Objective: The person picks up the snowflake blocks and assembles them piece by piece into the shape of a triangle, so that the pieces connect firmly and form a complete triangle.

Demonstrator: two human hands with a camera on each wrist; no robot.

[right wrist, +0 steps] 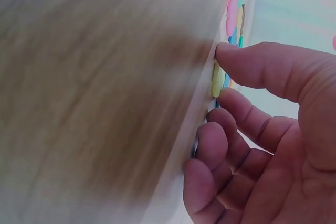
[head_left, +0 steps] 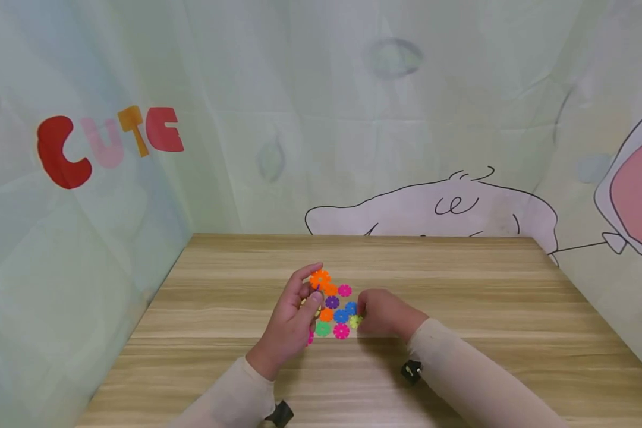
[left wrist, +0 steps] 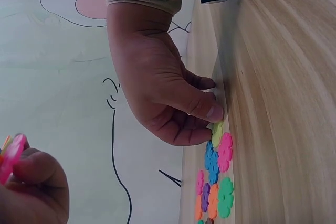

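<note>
My left hand [head_left: 291, 315] grips several joined plastic snowflake discs, among them an orange disc [head_left: 320, 278] at the fingertips and a pink disc [left wrist: 11, 157] nearer the left wrist camera. The fingers partly hide this cluster. At the right end of a group of loose discs, my right hand [head_left: 383, 313] pinches a yellow-green disc [right wrist: 217, 80] between thumb and index finger, low at the tabletop. The other right fingers are curled. Beside that disc lie blue discs [head_left: 342, 316] and a pink disc [head_left: 341, 331].
Between the hands lie more loose discs: a green disc [head_left: 323, 329], a purple disc [head_left: 332, 302] and another pink disc [head_left: 345, 290]. The wooden table [head_left: 219, 279] meets a printed cloth backdrop [head_left: 278, 119] at its back and sides.
</note>
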